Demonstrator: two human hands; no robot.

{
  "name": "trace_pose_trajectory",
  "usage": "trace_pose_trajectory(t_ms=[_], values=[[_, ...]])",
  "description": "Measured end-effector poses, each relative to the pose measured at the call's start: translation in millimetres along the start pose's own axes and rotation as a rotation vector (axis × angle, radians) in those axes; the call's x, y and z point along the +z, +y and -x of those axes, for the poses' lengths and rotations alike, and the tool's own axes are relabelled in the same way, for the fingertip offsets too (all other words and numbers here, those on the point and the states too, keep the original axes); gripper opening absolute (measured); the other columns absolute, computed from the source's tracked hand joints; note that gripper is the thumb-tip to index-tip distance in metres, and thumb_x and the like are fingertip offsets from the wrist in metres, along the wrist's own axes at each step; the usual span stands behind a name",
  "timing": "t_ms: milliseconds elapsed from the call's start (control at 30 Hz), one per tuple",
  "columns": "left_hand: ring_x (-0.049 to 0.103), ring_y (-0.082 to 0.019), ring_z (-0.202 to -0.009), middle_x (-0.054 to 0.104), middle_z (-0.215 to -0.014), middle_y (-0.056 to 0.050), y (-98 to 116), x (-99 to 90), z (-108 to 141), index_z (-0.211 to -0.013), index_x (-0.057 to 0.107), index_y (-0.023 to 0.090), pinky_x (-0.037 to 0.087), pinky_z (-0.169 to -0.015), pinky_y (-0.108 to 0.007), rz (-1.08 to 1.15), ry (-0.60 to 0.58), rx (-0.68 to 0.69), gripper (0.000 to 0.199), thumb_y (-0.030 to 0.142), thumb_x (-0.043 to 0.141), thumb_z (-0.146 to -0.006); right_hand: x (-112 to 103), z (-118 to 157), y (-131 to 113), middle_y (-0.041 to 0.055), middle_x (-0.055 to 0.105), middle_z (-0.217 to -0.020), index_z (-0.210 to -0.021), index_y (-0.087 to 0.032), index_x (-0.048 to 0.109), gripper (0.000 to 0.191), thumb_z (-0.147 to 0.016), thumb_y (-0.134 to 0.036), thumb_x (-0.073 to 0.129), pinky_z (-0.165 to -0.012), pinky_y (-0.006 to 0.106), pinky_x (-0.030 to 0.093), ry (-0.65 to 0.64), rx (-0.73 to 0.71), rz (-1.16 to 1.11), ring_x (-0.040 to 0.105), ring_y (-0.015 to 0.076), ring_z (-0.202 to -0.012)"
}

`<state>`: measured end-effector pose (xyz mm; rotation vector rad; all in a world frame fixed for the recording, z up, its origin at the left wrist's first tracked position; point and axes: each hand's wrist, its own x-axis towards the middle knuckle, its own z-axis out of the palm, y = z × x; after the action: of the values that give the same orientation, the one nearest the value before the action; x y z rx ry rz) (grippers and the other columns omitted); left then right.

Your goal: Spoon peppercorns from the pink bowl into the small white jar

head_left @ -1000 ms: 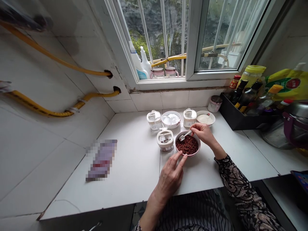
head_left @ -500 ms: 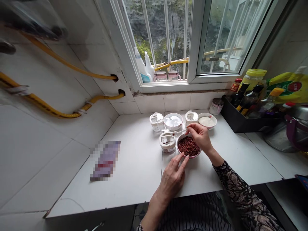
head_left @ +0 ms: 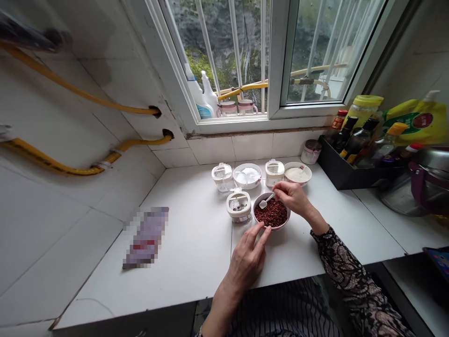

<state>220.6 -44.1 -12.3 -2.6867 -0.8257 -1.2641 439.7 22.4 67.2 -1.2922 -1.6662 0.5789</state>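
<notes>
On the bench (head_left: 189, 252), a jar (head_left: 239, 207). The left hand (head_left: 245, 257), loosely spread, touches a bowl (head_left: 278, 228) of red grains (head_left: 271, 215); pressing its rim could tip it. Over it, a spoon (head_left: 264, 204), pinched by the right hand (head_left: 293, 197), could scatter grains if jerked.

Table (head_left: 189, 243) under both grips: white tile, dark joints, one joint running just left of right grip (head_left: 289, 196). Wall (head_left: 45, 201) well left of left grip (head_left: 247, 257): large pale tiles, smudged, dark grout. Two yellow hoses (head_left: 80, 95) (head_left: 52, 164) cross it into rough holes (head_left: 154, 111) (head_left: 168, 135). Back wall (head_left: 252, 147) beyond right grip: low row of white tiles, brown grimy seam (head_left: 259, 133) above. Window (head_left: 277, 70) past that: light metal frame, glass pane on the right side. White vertical bars (head_left: 234, 47) outside, then grey rock face (head_left: 252, 23) with green moss (head_left: 198, 65). Daylight comes in there; upper corners dim.
</notes>
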Motion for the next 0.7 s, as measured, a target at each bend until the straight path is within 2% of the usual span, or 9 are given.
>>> trace_pose_trajectory(t_ms=[167, 333, 567, 700], values=[[0.058, -0.026, -0.125, 0.058, -0.133, -0.017, 0.4, 0.3, -0.4, -0.159, 0.032, 0.020, 0.058, -0.100, -0.041, 0.013, 0.006, -0.001, 0.073, -0.003, 0.042, -0.090, 8.4, 1.1, -3.0, -0.0006, 0.067, -0.059, -0.072, -0.020, 0.067, 0.015, -0.083, -0.020, 0.058, -0.061, 0.027, 0.047, -0.089, 0.068, -0.017, 0.061, 0.0150, -0.056], [0.058, -0.027, -0.126, 0.058, -0.134, -0.018, -0.2, 0.1, 0.3, -0.159, 0.031, 0.020, 0.058, -0.099, -0.042, 0.005, -0.007, 0.003, 0.071, -0.001, 0.042, -0.092, 2.2, -2.7, 2.3, -0.0010, 0.069, -0.056, -0.074, -0.019, 0.069, 0.013, -0.082, -0.021, 0.058, -0.065, 0.028, 0.050, -0.022, 0.158, -0.096, 0.064, 0.0159, -0.056], [0.059, -0.027, -0.125, 0.059, -0.134, -0.018, -1.0, 0.9, 1.4, -0.159, 0.031, 0.020, 0.058, -0.099, -0.042, 0.007, -0.004, -0.002, 0.072, -0.001, 0.042, -0.092, 1.5, -3.7, 5.2, -0.0006, 0.070, -0.056, -0.070, -0.020, 0.067, 0.013, -0.079, -0.022, 0.059, -0.066, 0.029, 0.050, 0.012, 0.143, -0.043, 0.065, 0.0166, -0.057], [0.059, -0.027, -0.126, 0.059, -0.135, -0.018, -1.6, 1.5, 2.1, -0.160, 0.030, 0.021, 0.058, -0.099, -0.043, 0.017, -0.013, -0.004, 0.072, -0.001, 0.041, -0.092, 1.4, -4.9, 8.2, -0.0007, 0.070, -0.055, -0.070, -0.020, 0.068, 0.012, -0.078, -0.023, 0.059, -0.066, 0.029, 0.051, 0.022, 0.190, -0.075, 0.064, 0.0168, -0.056]])
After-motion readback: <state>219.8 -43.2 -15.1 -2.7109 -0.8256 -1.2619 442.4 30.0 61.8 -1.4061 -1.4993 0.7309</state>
